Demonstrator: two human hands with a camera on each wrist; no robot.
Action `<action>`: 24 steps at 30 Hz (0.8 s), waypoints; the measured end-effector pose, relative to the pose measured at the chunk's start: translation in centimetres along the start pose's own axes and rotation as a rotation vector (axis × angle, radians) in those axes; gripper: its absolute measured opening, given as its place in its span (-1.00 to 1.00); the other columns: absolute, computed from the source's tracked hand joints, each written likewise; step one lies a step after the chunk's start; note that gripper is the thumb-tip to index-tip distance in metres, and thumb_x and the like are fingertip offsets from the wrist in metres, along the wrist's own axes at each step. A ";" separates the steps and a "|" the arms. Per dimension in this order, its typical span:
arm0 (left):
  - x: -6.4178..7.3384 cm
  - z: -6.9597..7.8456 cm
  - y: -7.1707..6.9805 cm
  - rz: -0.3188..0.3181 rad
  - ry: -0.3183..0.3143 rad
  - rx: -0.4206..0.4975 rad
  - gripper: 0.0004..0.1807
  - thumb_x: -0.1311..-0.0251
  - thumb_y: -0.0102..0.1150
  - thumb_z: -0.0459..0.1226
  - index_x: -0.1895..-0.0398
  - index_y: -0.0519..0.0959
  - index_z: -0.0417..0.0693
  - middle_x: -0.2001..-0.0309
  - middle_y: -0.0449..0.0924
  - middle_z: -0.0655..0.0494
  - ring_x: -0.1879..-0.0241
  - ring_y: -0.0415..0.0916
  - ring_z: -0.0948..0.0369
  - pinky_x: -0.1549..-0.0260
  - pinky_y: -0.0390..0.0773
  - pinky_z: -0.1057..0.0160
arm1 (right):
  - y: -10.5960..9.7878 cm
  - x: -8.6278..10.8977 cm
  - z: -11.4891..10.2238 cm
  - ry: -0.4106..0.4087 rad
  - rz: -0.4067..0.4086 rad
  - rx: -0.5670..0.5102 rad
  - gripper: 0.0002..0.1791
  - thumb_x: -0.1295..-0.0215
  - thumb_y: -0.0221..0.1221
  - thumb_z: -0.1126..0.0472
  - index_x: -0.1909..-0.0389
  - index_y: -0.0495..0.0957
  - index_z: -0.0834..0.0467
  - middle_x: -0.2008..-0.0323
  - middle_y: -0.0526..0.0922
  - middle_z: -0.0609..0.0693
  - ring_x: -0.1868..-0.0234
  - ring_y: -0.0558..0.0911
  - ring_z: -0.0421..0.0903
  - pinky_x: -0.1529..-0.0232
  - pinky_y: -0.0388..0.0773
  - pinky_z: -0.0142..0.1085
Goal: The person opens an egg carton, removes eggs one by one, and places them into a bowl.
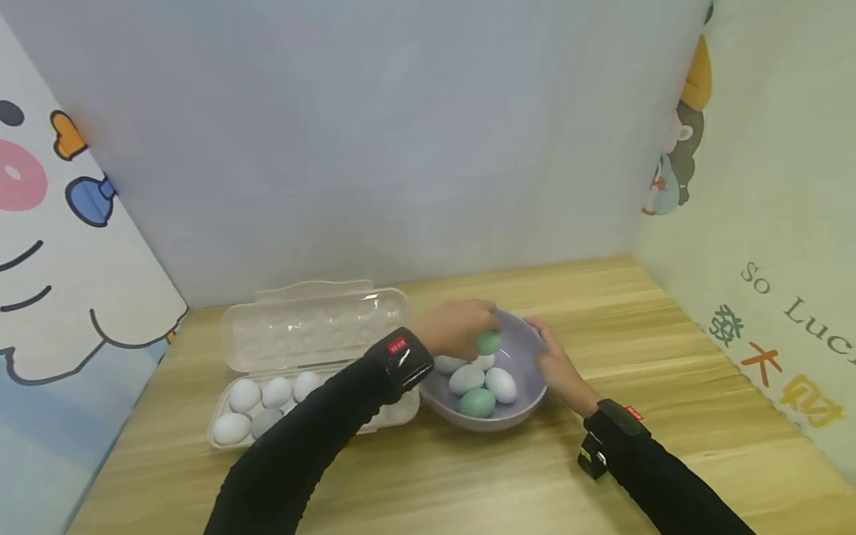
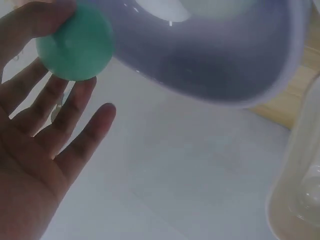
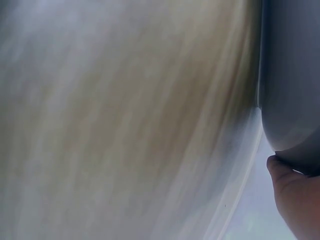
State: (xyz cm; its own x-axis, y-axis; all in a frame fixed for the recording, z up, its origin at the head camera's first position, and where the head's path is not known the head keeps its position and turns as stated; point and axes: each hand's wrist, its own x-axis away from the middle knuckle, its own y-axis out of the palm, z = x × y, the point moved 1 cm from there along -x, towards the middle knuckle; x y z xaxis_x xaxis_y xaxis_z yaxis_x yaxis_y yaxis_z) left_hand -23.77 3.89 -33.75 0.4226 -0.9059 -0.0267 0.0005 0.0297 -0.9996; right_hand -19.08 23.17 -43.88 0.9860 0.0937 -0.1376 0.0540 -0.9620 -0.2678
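Note:
Over the lavender bowl (image 1: 524,357), my left hand (image 1: 455,327) pinches a green egg (image 1: 488,342) between thumb and fingers. The same egg (image 2: 76,44) shows at the fingertips in the left wrist view, with the little finger stretched out apart from it. Inside the bowl lie another green egg (image 1: 477,403), a white egg (image 1: 501,385) and several pale ones. My right hand (image 1: 560,371) grips the bowl at its right side. In the right wrist view only part of that hand (image 3: 300,200) appears, at the bowl's edge.
Left of the bowl stands a clear plastic egg carton (image 1: 394,412) with its lid (image 1: 250,338) folded back. White eggs (image 1: 231,429) and a greyer egg (image 1: 266,421) sit in it, partly behind my left sleeve. Printed wall coverings (image 1: 401,148) surround the wooden table (image 1: 602,312).

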 end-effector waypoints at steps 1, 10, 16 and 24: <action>-0.7 0.2 0.1 -0.006 0.019 -0.018 -0.62 0.23 0.31 -0.33 0.22 0.54 0.08 0.31 0.35 0.22 0.32 0.34 0.28 0.34 0.40 0.37 | 0.0 0.0 0.1 -0.006 -0.004 -0.003 -0.27 0.02 -0.32 0.56 -0.28 -0.01 0.16 -0.28 0.04 0.25 -0.22 0.12 0.23 -0.17 0.09 0.16; -4.6 1.4 2.6 -0.076 0.143 -0.040 -0.64 0.18 0.23 -0.45 0.27 0.57 0.10 0.29 0.50 0.29 0.21 0.40 0.30 0.17 0.41 0.36 | 0.0 -0.2 0.4 -0.044 0.002 -0.010 -0.29 0.02 -0.31 0.56 -0.26 0.00 0.17 -0.30 -0.01 0.26 -0.29 0.01 0.20 -0.25 -0.04 0.10; -5.3 1.7 3.7 -0.120 0.165 -0.021 -0.68 0.12 0.20 -0.44 0.24 0.55 0.07 0.29 0.52 0.32 0.26 0.41 0.35 0.16 0.43 0.35 | 0.5 -0.2 0.4 -0.039 -0.002 -0.051 -0.27 0.05 -0.28 0.57 -0.27 -0.01 0.20 -0.31 -0.01 0.26 -0.30 -0.01 0.16 -0.27 -0.08 0.07; -6.2 1.9 4.3 -0.135 0.092 0.102 -0.75 -0.01 0.09 -0.46 0.27 0.55 0.05 0.27 0.54 0.28 0.22 0.42 0.31 0.16 0.42 0.36 | -0.2 -0.1 0.6 -0.050 0.004 -0.047 -0.28 0.01 -0.30 0.57 -0.28 0.00 0.17 -0.31 0.02 0.23 -0.29 0.04 0.13 -0.26 0.00 0.04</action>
State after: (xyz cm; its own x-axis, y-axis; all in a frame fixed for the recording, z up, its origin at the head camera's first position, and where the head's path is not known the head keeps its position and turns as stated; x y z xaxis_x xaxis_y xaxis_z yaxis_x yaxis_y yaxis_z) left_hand -24.70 10.40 -37.81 0.3278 -0.9392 0.1021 0.1459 -0.0564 -0.9877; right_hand -19.33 23.54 -44.38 0.9772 0.1010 -0.1869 0.0582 -0.9733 -0.2221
